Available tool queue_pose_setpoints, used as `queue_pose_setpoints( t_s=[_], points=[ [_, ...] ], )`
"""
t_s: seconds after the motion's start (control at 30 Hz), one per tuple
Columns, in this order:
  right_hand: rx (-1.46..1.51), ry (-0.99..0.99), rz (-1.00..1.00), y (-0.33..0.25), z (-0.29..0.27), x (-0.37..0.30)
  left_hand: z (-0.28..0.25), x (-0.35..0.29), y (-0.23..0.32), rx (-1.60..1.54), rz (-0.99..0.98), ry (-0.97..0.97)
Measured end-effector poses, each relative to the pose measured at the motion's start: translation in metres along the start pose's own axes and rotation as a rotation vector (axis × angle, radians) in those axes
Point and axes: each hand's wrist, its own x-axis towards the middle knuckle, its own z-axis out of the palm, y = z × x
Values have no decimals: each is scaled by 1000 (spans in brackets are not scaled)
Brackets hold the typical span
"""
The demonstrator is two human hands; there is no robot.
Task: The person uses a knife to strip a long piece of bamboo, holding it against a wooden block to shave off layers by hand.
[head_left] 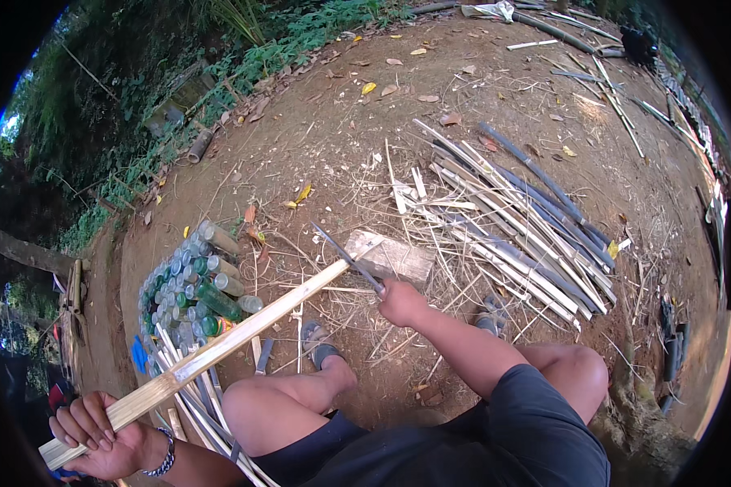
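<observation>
Bit of a cramped spot. Left of the long bamboo strip [244, 334] there's a heap of bottles [219, 301], really near it, and loose thin strips [211, 415] lie by the person's left leg. Right of the wooden block [402, 261], a big pile of split canes [518, 213] fans out. The strip runs slantwise to the block's left corner, its far end over it. Left hand [97, 438] has its fingers curled around the near end; right fist [403, 305] is closed on a knife [339, 247] crossing the strip. Beyond the block's far edge, leaf-strewn dirt [317, 154] stretches toward greenery [300, 42].
</observation>
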Motion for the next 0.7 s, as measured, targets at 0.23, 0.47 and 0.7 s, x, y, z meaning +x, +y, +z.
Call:
queue_pose_setpoints(
  t_s=[0.23,0.47,0.7],
  points=[
    [11,-103,9,17,-4,-15,0,7,-1,5,-32,36],
    [8,-299,-334,-79,-25,-53,-3,17,11,10,-58,-90],
    [13,-25,131,14,9,-9,-9,13,3,18,-36,-18]
  ],
)
